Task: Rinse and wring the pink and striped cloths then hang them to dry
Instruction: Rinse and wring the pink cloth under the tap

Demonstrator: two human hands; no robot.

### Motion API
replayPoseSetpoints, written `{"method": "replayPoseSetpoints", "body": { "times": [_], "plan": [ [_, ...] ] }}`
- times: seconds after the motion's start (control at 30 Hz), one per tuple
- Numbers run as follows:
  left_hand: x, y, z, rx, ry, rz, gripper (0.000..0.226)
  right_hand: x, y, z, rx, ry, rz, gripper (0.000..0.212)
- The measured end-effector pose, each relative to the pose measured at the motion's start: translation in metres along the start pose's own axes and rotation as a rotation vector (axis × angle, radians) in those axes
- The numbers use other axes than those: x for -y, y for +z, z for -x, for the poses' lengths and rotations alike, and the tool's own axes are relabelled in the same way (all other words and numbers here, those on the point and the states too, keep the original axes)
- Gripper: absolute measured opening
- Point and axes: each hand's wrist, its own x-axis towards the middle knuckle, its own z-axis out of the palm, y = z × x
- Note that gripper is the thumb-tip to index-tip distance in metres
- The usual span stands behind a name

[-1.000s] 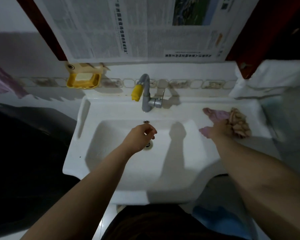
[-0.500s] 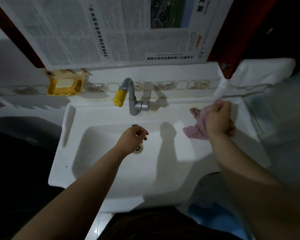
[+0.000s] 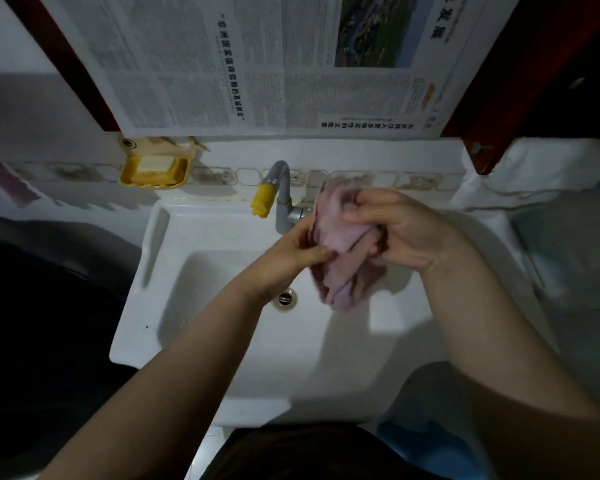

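Pink cloth [image 3: 340,258] bunched up and held over the sink [image 3: 222,341], above the back right part of the basin, just right of the tap [image 3: 284,199]. Right hand [image 3: 402,230] clamped round the top of the bundle, fingers curled tight into it. Left hand [image 3: 291,251] coming in from the left side, thumb and fingertips pinching the near left edge. Long axis of the cloth running roughly back-to-front, loose end hanging down toward the drain [image 3: 284,298]. So, both hands on it, right one higher and doing most of the holding; probably set up for a twist or a move under the spout. No water visible from the tap, hard to say if running. Cloth blurry, folds tough to make out. Striped cloth nowhere visible, maybe hidden behind the right hand.
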Motion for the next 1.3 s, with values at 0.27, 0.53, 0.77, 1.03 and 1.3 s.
{"method": "replayPoseSetpoints", "body": {
  "times": [0.27,0.53,0.77,1.03,1.3],
  "plan": [
    [-0.015,-0.057,0.050,-0.269,-0.325,0.070,0.028,-0.035,0.022,-0.042,-0.092,0.258,0.618,0.038],
    [0.027,-0.096,0.068,-0.534,-0.487,-0.515,0.043,-0.115,0.049,-0.097,-0.305,0.150,0.153,0.016],
    [0.057,-0.107,0.076,-0.874,-0.409,0.349,0.036,-0.139,0.038,-0.107,-0.395,0.163,0.309,0.027],
    [0.052,-0.092,0.059,-0.197,-0.495,0.128,0.059,-0.140,0.044,-0.115,-0.241,0.071,0.357,0.027],
    [0.055,-0.081,0.036,-0.560,-0.345,0.468,0.012,-0.123,-0.004,-0.134,-0.811,0.032,0.736,0.039]
  ]
}}
